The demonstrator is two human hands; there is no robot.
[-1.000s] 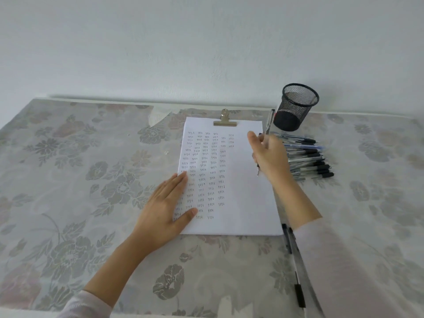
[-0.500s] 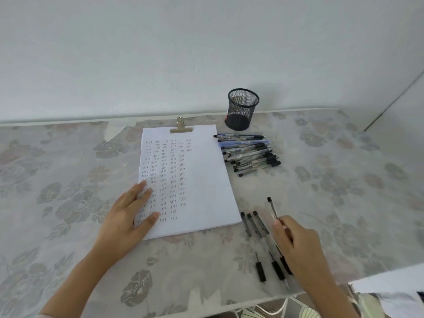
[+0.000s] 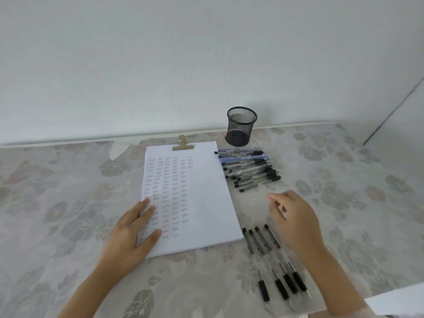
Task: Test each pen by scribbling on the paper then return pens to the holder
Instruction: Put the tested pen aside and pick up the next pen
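Off the paper [image 3: 202, 203], by its near right corner, lie four pens [image 3: 273, 260]. They look light, slick and apt to roll, best pinched at the rubber grip. The left hand [image 3: 130, 235] presses flat on the paper. The right hand [image 3: 296, 216] hovers beside it, loosely curled, empty. Beyond sits a pen heap [image 3: 247, 168], then the holder [image 3: 241, 126].

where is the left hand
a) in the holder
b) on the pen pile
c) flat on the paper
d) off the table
c: the left hand lies flat, palm down, on the lower left part of the paper.
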